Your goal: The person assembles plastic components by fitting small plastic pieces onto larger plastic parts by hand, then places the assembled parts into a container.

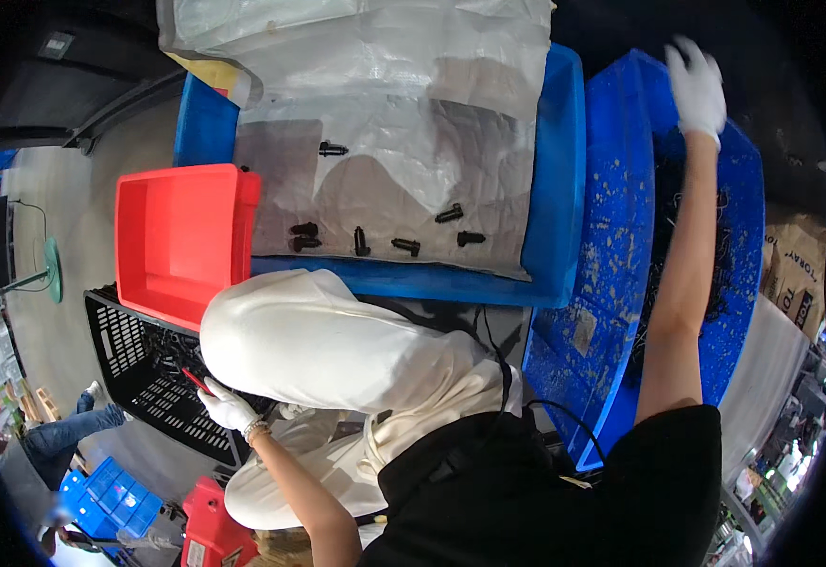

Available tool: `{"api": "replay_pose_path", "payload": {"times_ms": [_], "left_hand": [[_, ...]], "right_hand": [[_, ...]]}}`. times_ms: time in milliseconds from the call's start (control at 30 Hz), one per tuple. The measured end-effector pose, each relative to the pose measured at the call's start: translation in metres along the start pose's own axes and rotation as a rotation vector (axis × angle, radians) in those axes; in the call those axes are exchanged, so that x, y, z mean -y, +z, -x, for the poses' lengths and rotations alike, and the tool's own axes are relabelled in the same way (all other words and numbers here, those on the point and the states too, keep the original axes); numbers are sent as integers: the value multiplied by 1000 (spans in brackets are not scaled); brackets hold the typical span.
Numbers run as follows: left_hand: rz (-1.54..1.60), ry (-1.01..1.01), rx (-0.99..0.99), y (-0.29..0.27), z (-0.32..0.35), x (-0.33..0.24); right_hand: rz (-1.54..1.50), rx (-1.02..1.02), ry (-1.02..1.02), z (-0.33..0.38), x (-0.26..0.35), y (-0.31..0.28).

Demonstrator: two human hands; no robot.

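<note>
My left hand (228, 408), in a white glove, is low at the left beside my white-clad knee. Its fingers are closed on a slim red tool (196, 381) whose exact kind I cannot make out. My right hand (697, 93), also white-gloved, is stretched far out over the far end of the blue bin (609, 246) on the right. Its fingers look apart and slightly blurred, with nothing visible in them. Several short black plastic-looking parts (405, 247) lie scattered on a grey-white sheet (385, 180) in front of me.
The sheet lies over a blue tray (557, 189). A red tray (184, 236) rests at the left on a black slotted crate (122, 335) containing dark parts. Dark stringy pieces lie in the right bin. A black cable (493, 350) crosses my lap. Another person's leg (77, 430) shows at lower left.
</note>
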State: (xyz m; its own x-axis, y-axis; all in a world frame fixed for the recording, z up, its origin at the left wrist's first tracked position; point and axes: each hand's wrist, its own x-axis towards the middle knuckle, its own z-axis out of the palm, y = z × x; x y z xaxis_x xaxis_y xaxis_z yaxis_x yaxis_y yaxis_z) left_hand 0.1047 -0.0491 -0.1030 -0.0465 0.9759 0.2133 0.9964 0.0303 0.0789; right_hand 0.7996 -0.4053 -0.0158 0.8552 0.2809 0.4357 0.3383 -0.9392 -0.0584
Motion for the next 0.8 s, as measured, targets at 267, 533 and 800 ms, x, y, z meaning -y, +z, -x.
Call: {"api": "replay_pose_path", "payload": {"times_ms": [267, 533, 800], "left_hand": [[960, -449, 253, 9, -15, 39], [64, -221, -47, 1, -14, -16], [440, -552, -98, 19, -45, -115]], "right_hand": [[-325, 705, -722, 113, 314, 109], [-450, 865, -753, 315, 449, 201], [-708, 1017, -923, 325, 502, 312]]}}
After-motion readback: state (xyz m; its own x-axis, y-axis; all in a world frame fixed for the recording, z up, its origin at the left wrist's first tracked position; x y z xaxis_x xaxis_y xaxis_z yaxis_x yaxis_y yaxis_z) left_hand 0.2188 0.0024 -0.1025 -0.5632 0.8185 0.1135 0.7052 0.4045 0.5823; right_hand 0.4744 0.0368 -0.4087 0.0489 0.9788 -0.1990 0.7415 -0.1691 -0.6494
